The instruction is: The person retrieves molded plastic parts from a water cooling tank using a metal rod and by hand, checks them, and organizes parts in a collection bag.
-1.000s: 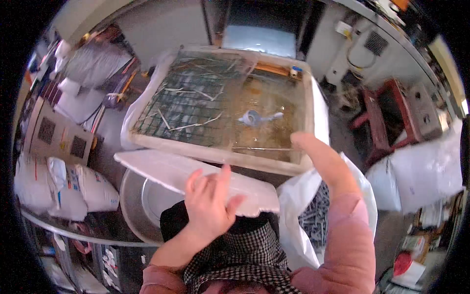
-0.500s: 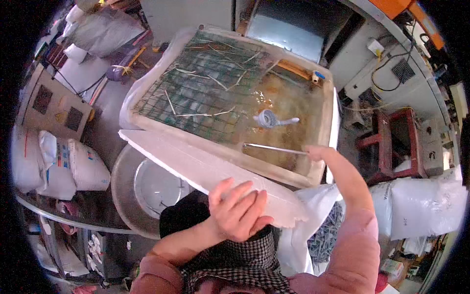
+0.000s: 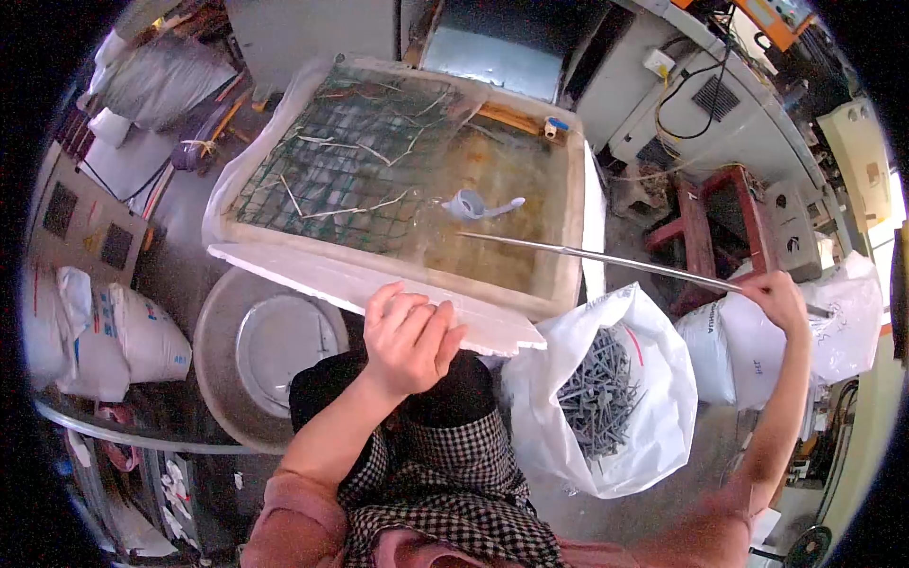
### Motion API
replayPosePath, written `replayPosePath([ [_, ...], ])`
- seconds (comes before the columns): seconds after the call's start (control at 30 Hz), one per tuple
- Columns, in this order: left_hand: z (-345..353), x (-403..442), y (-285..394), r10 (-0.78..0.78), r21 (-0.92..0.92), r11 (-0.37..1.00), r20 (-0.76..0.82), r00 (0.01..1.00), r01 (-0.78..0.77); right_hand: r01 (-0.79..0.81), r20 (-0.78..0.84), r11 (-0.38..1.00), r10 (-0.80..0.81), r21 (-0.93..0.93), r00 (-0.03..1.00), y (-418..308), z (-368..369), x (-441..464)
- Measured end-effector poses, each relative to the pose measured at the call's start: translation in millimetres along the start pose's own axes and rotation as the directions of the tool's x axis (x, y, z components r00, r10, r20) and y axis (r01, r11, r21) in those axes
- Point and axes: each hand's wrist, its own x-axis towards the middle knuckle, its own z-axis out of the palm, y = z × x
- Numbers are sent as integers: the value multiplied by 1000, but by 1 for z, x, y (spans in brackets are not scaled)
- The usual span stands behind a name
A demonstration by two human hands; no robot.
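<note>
My left hand [image 3: 407, 339] rests with bent, slightly spread fingers against the upper edge of a white foam board [image 3: 312, 281], which leans along the front of a large water tub [image 3: 220, 199]. Out to the right, my right hand [image 3: 778, 301] is closed round a long thin metal rod [image 3: 625, 260]. The rod's far tip reaches over the brownish water on the tub's right side. Just beyond that tip a grey-white plastic piece [image 3: 467, 204] with a handle-like arm lies in the water. Green netting [image 3: 322, 180] with pale strips covers the tub's left part.
An open white bag [image 3: 653, 417] of grey slender pieces [image 3: 598, 398] stands at my right knee. A round basin [image 3: 220, 379] is at lower left. Full white sacks [image 3: 147, 331] stand left, more sacks [image 3: 757, 346] right, near a red metal frame [image 3: 715, 227].
My right hand has moved right, away from the tub, drawing the rod out so much more of it shows. My left hand stays at the board. The view has shifted, showing more of the bag.
</note>
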Motion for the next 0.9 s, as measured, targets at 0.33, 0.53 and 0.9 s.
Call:
replayPosePath([
  [0.33, 4, 3, 1, 13, 3, 1000, -26, 1000, -13, -162, 86, 954, 145, 254, 986, 14, 36, -1],
  [0.53, 2, -3, -5, 5, 11, 1000, -14, 1000, -5, -174, 96, 980, 165, 97, 982, -29, 64, 39],
  [0.9, 4, -12, -8, -25, -38, 999, 28, 999, 26, -59, 208, 959, 1, 276, 978, -34, 170, 89],
])
